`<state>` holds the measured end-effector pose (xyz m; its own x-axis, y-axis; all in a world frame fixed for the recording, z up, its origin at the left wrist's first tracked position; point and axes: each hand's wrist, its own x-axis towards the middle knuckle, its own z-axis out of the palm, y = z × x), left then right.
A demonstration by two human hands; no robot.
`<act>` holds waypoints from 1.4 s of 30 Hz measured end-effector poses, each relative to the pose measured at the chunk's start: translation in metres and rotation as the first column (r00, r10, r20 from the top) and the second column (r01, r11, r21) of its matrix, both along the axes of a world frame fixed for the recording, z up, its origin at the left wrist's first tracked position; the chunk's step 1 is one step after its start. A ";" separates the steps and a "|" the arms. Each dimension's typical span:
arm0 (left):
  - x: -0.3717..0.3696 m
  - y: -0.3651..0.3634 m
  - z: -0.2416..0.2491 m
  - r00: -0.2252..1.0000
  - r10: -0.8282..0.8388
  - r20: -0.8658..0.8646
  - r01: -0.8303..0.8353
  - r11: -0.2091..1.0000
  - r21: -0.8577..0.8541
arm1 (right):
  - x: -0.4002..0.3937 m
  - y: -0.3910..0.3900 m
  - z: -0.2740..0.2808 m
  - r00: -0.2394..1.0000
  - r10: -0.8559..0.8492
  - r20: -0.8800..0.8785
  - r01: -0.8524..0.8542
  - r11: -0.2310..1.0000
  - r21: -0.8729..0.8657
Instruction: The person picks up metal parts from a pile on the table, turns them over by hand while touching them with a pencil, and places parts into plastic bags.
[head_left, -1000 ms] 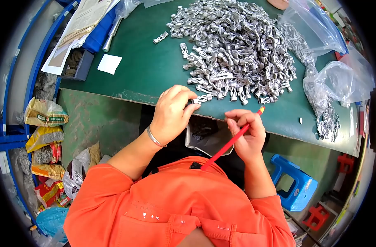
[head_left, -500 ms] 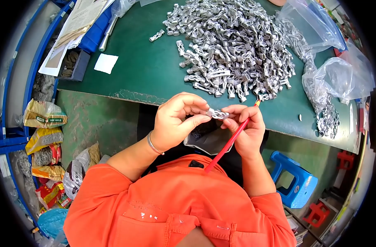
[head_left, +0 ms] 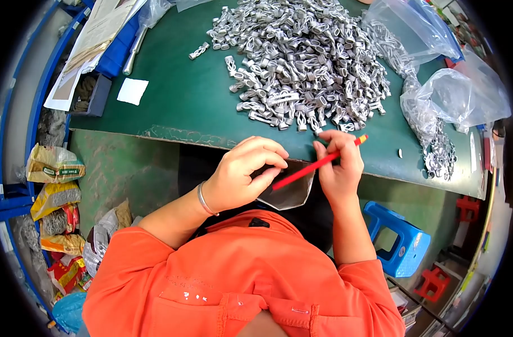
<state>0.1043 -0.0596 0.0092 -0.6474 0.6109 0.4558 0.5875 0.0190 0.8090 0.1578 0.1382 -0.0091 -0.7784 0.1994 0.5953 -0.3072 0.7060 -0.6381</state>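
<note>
My left hand (head_left: 248, 169) is over the lap, thumb and fingers curved with a gap between them, and nothing shows in its grasp. My right hand (head_left: 342, 165) is closed around a red pen (head_left: 301, 175) with a yellow band near its upper end. The pen slants down to the left, in front of an open pale bag (head_left: 290, 197) on the lap. On the green table (head_left: 183, 104) ahead lies a big heap of grey metal cord-end pieces with twisted loops (head_left: 307, 62). My right fingertips are near the heap's front edge.
A single metal piece (head_left: 199, 50) and a white paper square (head_left: 133, 91) lie left of the heap. Clear plastic bags (head_left: 447, 98) and loose chain-like pieces (head_left: 439, 157) are at the right. A blue stool (head_left: 402, 241) stands below; sacks (head_left: 55, 163) line the left.
The metal piece held between both hands is no longer seen in them. The hands have moved apart, and the right hand has risen slightly, its pen tilted flatter.
</note>
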 end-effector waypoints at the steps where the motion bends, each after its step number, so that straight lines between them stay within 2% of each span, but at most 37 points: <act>1: 0.000 0.002 -0.001 1.000 -0.002 -0.002 0.002 1.000 0.002 | -0.005 0.001 0.001 1.000 -0.023 0.006 0.023 0.999 0.048; 6: 0.002 0.002 -0.003 0.994 -0.020 0.107 0.020 1.000 0.005 | -0.014 0.004 -0.002 0.999 -0.028 0.021 0.023 0.983 0.182; 7: 0.002 0.001 -0.004 0.994 -0.020 0.107 0.020 1.000 0.005 | -0.012 0.003 -0.004 0.998 -0.041 0.041 0.037 0.995 0.091; 8: 0.003 -0.001 -0.005 0.984 -0.014 0.180 0.013 1.000 0.003 | -0.011 0.003 -0.006 0.997 -0.053 0.061 0.053 0.999 0.002; 9: 0.003 -0.002 -0.007 0.968 -0.006 0.252 0.006 1.000 0.002 | -0.010 0.000 -0.007 0.999 -0.001 0.051 0.013 0.973 -0.232; 10: 0.004 -0.002 -0.009 0.968 -0.003 0.252 0.003 1.000 0.003 | -0.005 -0.002 -0.003 0.990 0.118 0.081 -0.058 0.848 -0.527; 11: 0.005 -0.001 -0.012 0.925 -0.010 0.379 -0.009 0.999 0.047 | -0.001 -0.004 0.004 0.968 0.239 0.074 -0.096 0.630 -0.771; 12: 0.007 0.000 -0.014 0.866 -0.023 0.500 -0.024 0.996 0.087 | 0.004 -0.001 0.008 0.942 0.317 0.109 -0.087 0.544 -0.835; 13: 0.007 0.000 -0.012 0.864 -0.022 0.502 -0.025 0.996 0.087 | 0.005 -0.001 0.008 0.930 0.360 0.075 -0.103 0.450 -0.887; 15: 0.007 0.003 -0.007 0.753 -0.098 0.650 -0.023 0.984 0.175 | 0.008 -0.002 0.008 0.901 0.433 0.001 -0.153 0.321 -0.935; 19: 0.008 0.006 -0.006 0.729 -0.128 0.672 -0.002 0.982 0.189 | 0.013 -0.012 0.000 0.884 0.465 -0.044 -0.243 0.378 -0.893; 22: 0.011 0.010 -0.008 0.775 -0.122 0.621 -0.076 0.956 0.282 | 0.013 -0.019 -0.008 0.919 0.386 -0.076 -0.336 0.672 -0.660; 23: 0.009 0.009 -0.008 0.852 -0.087 0.516 -0.062 0.963 0.263 | 0.013 -0.019 -0.007 0.920 0.385 -0.073 -0.334 0.671 -0.662; 24: 0.009 0.008 -0.007 0.914 -0.054 0.402 -0.049 0.969 0.243 | 0.013 -0.019 -0.005 0.930 0.362 -0.066 -0.337 0.768 -0.544; 25: 0.009 0.007 -0.004 0.913 -0.055 0.404 -0.048 0.969 0.242 | 0.014 -0.019 -0.002 0.940 0.337 -0.062 -0.331 0.848 -0.414; 28: 0.004 0.002 0.000 0.994 -0.033 0.109 0.021 0.994 0.107 | 0.011 -0.012 0.003 0.939 0.334 -0.083 -0.341 0.868 -0.361; 29: 0.004 0.001 -0.001 0.993 -0.067 0.100 0.056 0.992 0.111 | 0.010 -0.010 0.003 0.929 0.357 -0.100 -0.369 0.865 -0.342; 30: 0.005 0.000 0.001 0.987 -0.076 0.140 0.066 0.995 0.078 | 0.010 -0.010 0.001 0.962 0.267 -0.054 -0.268 0.891 -0.367; 31: 0.006 -0.001 0.003 0.980 -0.085 0.179 0.078 0.996 0.044 | 0.005 -0.009 0.003 0.982 0.185 -0.039 -0.189 0.950 -0.250; 33: 0.009 0.000 0.000 0.973 -0.055 0.223 0.054 0.998 0.011 | -0.009 -0.005 -0.002 0.994 0.096 -0.051 -0.100 0.990 -0.099; 37: 0.008 0.001 -0.005 0.964 -0.007 0.266 0.019 0.999 -0.042 | -0.027 -0.011 -0.002 0.998 0.053 0.022 -0.055 0.994 0.091; 41: 0.008 0.001 -0.011 0.944 -0.011 0.329 0.002 1.000 0.028 | -0.024 -0.011 -0.006 1.000 -0.012 -0.022 0.013 0.997 0.073; 42: 0.008 0.001 -0.011 0.927 0.000 0.376 -0.014 0.999 0.032 | -0.022 -0.012 -0.008 0.999 -0.042 -0.024 0.042 0.999 -0.030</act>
